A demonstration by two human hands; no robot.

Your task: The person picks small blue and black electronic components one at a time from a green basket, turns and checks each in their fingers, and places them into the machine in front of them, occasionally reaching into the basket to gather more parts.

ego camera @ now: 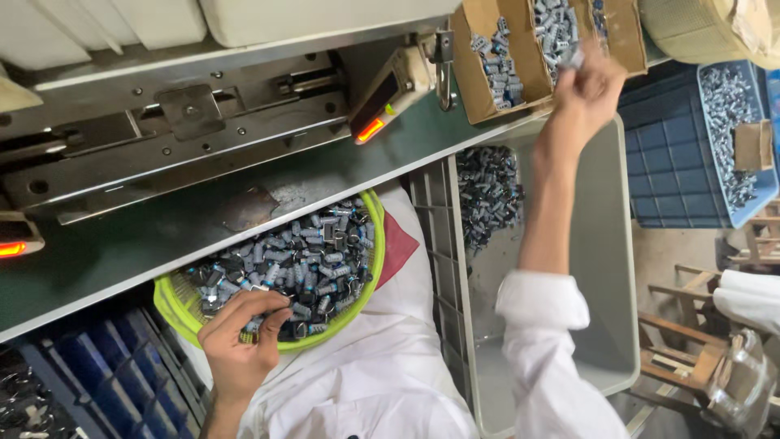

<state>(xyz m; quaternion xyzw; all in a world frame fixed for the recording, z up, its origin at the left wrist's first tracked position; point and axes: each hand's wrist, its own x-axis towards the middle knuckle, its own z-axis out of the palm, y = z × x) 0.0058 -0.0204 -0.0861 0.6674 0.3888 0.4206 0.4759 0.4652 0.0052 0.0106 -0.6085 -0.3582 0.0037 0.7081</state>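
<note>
Ran across the far left as the biggest thing: green table (162,236), with a grey metal machine rail (187,138) bolted along its far side. Stood right of centre, big and pale: grey bin (605,244), with a dark heap of small parts in its far-left corner. Peeked out far right: blue tray (751,191), strewn with more of them and carrying a small brown carton.

Down to the near left: green basket (375,260), round, tucked half under the table edge and against a white garment, loaded with blue-grey cylinders (317,260). Lay every which way, long axes in no common line. Up at the far edge: open cardboard box (475,77), brown, flaps up, holding the same kind of pieces. Glowed just left of it: slanted display (371,122), beige casing, dark face, red light.

Now the hands! Dipped into the basket at its near rim: left hand (244,333), fingers curled down onto the cylinders, which lay right under the fingertips and on toward the far right. Grip narrow, though could not tell whether anything was caught in it. Stretched far out over the bin to the box: right hand (587,85), white sleeve pushed back, grip pinched tight on what looked like one small grey part (574,60) at the box's near flap.
</note>
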